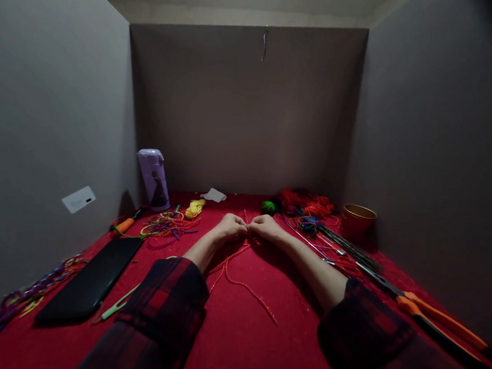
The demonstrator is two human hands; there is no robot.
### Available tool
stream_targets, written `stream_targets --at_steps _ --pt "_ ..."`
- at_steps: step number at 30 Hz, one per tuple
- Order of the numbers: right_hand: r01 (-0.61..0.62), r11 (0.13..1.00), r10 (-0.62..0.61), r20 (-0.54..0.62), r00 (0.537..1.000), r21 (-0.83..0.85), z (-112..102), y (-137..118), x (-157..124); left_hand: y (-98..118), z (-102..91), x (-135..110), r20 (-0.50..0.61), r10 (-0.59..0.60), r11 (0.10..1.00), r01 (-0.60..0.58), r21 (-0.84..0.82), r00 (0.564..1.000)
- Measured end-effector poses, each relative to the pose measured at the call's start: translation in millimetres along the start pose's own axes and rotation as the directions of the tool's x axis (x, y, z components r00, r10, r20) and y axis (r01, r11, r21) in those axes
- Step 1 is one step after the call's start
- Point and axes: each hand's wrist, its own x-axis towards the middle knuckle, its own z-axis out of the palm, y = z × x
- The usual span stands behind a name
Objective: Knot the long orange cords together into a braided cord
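Though its tails lie loose, red cord (263, 304) is pinched at centre

A flat black object (90, 279) lies left. The left hand (231, 226) pinches the cord, whose short end stands upright while tails trail below on red cloth (290, 339). The right hand (266, 227) pinches it just beside. Farther right lies an orange-handled tool (408, 304).

Thin orange-red textile cord (225, 263); short tip (245, 214) is protruding at far end; strands (236, 254) are meeting and forking nearer; one loose tail (260, 302) is trailing rightward over red cloth (258, 352).
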Motion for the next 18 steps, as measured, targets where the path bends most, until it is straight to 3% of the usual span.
stream_targets --at_steps 5,9,14,18 --pt "-0.021 0.999 0.022 -0.028 0.999 0.039 2.2 5.8 5.3 12.3 -14.8 -5.8 0.031 0.000 0.996 -0.003 0.088 1.000" --pt "-0.040 0.996 0.044 -0.041 0.998 0.084 1.3 1.8 0.7 23.0 -21.4 -13.1 0.188 0.051 0.977 -0.088 0.193 0.981" --pt "-0.075 0.988 0.075 0.010 0.997 0.132 -1.8 -6.7 -7.2 35.9 -6.2 -24.2 0.294 0.001 0.918 -0.117 0.378 0.956" --pt "-0.096 0.984 0.091 0.039 0.995 0.151 -3.1 -6.1 -8.3 50.0 14.3 -36.5 0.298 0.003 0.798 -0.182 0.574 0.955"
